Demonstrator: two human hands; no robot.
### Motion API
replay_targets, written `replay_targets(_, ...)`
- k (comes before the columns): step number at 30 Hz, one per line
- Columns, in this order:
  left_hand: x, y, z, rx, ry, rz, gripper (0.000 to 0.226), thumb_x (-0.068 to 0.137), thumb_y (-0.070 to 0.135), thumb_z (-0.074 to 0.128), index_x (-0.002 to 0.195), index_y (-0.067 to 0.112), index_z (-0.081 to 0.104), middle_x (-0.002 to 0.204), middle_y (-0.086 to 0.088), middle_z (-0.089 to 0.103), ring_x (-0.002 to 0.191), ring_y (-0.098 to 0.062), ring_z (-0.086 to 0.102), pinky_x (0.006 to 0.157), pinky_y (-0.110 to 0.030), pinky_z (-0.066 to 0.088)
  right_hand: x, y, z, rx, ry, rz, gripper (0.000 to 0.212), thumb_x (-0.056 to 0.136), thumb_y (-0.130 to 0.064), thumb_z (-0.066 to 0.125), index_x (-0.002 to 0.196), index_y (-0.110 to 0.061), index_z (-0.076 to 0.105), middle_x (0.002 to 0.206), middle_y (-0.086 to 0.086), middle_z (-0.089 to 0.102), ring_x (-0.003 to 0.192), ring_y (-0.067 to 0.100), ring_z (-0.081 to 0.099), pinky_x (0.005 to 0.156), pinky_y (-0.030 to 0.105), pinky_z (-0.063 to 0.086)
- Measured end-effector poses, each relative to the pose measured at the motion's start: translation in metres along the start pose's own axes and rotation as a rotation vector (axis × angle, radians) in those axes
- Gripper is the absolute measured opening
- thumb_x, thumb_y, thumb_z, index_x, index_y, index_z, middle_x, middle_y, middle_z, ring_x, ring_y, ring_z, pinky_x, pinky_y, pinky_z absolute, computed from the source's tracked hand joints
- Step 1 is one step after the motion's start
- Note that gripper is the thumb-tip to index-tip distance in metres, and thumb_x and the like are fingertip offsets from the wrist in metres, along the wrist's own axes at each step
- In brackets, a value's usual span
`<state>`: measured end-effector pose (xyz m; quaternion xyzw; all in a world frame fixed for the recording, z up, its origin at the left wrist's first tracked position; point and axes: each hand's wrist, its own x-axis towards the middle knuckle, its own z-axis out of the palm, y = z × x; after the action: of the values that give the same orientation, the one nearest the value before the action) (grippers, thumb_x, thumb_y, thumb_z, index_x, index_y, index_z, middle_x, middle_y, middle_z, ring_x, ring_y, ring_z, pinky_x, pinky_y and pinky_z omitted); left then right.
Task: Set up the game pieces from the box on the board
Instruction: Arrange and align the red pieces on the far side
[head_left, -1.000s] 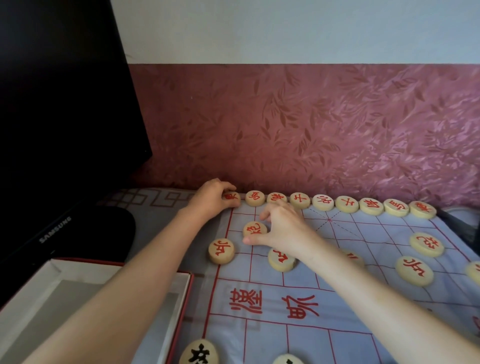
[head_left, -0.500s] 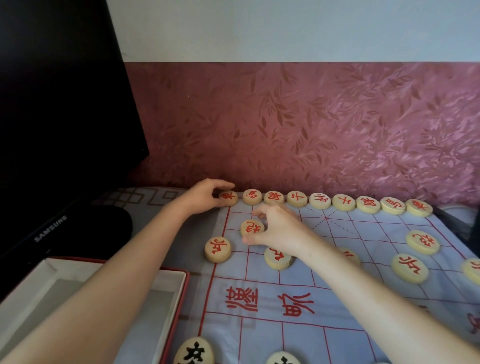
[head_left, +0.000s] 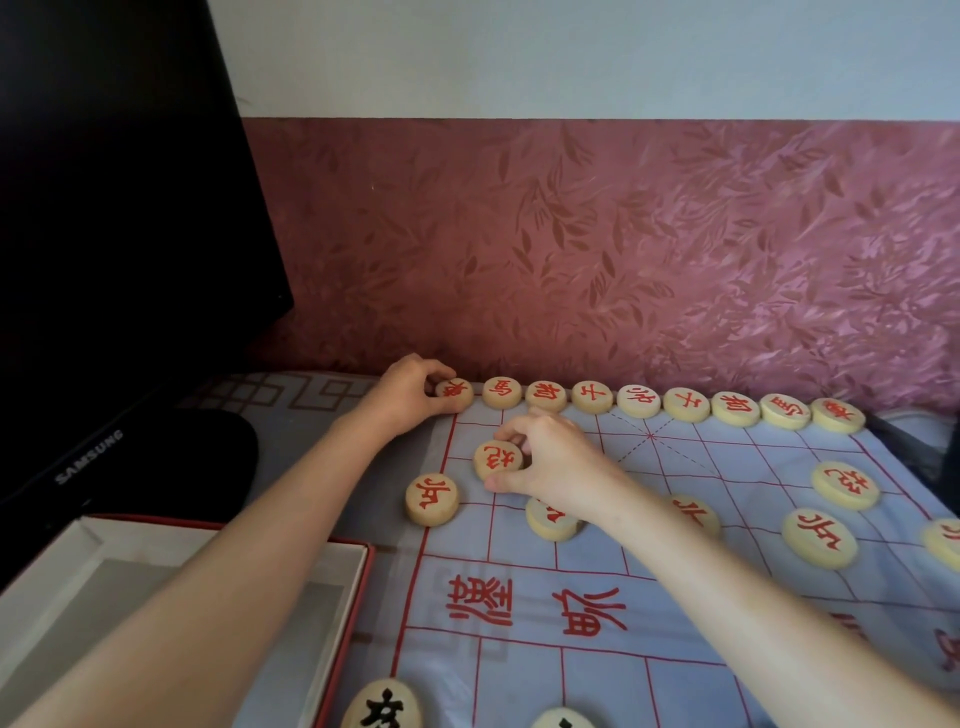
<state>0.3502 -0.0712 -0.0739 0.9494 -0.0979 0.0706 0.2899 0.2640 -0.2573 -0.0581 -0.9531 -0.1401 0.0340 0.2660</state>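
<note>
A pale cloth board with red grid lines lies in front of me. Round wooden pieces with red characters form a row along its far edge. My left hand pinches the leftmost piece of that row at the far left corner. My right hand holds the left cannon piece between thumb and fingers, flat on the board. A red pawn piece lies just left of it. More red pieces sit to the right. A black-character piece lies near the bottom edge.
An open white box with a red rim sits at the lower left, nothing visible inside. A black Samsung monitor stands at the left on its dark base. A purple patterned wall rises right behind the board.
Both hands stay on the same two pieces. My left fingers have shifted slightly on the corner piece, now showing more of its face. The view has tilted a little.
</note>
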Motion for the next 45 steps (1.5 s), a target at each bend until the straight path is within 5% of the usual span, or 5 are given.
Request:
replay_targets(9,0.001,-0.003,0.006,0.004,0.048,-0.07,0.048,0.072,0.039,0.075,0.112,0.017,0.061,0.114,-0.004,0.059,0.096,-0.016,0.056,0.083,-0.032,0.049,-0.003,-0.002,0.001,0.006,-0.01,-0.028,0.057,0.076,-0.038,0.073,0.126,-0.019,0.054,0.121,0.0,0.049,0.114,0.021,0.048,0.096,0.037,0.044)
replay_targets(45,-0.003,0.001,0.017,0.028,0.129,-0.106,0.052,0.072,0.043,0.073,0.112,0.013,0.058,0.114,-0.008,0.056,0.106,-0.023,0.054,0.091,-0.038,0.046,-0.007,-0.005,0.001,-0.037,0.009,-0.055,0.052,0.081,-0.03,0.068,0.128,-0.018,0.05,0.124,0.0,0.048,0.118,0.018,0.045,0.099,0.03,0.035)
